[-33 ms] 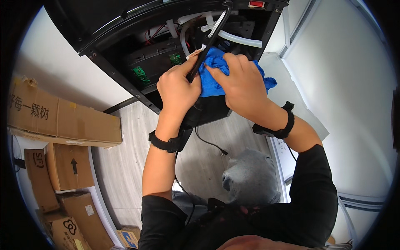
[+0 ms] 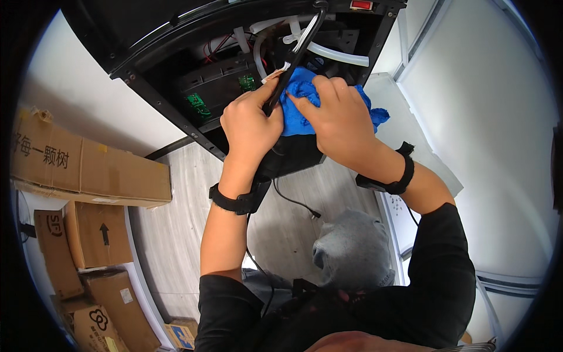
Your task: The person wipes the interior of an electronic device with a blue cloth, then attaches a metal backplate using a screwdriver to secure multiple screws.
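My left hand is closed around a black cable that slants down from the top of an open black appliance cabinet. A small tan and white piece shows just past the left fingertips; I cannot tell what it is. Right beside it, my right hand presses down with curled fingers on a bunched blue cloth. One end of the cloth sticks out past the right wrist side. Whatever lies under the cloth is hidden.
Inside the cabinet are green circuit boards, red wires and a white tube. A red switch sits at its top right. A plug lies on the floor. Cardboard boxes stand left, a white panel right.
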The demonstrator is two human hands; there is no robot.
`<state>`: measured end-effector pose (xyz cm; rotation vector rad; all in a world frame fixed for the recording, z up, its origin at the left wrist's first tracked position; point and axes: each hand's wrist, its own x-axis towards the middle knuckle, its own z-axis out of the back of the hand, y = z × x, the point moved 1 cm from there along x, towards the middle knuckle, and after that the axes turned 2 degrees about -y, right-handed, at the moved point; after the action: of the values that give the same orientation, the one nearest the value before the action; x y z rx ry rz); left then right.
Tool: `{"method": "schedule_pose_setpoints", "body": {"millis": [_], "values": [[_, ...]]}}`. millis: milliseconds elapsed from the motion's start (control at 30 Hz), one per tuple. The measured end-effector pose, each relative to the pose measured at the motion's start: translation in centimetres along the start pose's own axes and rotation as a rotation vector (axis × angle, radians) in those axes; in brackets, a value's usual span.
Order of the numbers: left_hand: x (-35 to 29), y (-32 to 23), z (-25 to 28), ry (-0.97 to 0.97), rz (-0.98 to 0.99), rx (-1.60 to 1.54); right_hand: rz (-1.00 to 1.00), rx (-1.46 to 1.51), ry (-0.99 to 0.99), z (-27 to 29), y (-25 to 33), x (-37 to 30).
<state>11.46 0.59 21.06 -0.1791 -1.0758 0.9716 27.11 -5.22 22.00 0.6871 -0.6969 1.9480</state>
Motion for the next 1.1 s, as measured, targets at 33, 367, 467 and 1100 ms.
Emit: {"method": "schedule_pose_setpoints", "body": {"millis": [33, 367, 467, 1100], "values": [[0.0, 0.0, 0.1, 0.011, 0.006, 0.017, 0.009, -0.025, -0.008, -0.2, 0.1, 0.0], [-0.1, 0.0, -0.1, -0.008, 0.026, 0.008, 0.002, -0.089, 0.016, -0.1, -0.1, -0.9], [-0.1, -0.2, -0.1, -0.008, 0.023, 0.002, -0.022, -0.009, -0.005, -0.3, -0.7, -1.3], [-0.5, 0.2, 0.2, -0.051, -0.101, -0.065, -0.324, 0.444, 0.171, -1.3, -3.7, -6.2]]}}
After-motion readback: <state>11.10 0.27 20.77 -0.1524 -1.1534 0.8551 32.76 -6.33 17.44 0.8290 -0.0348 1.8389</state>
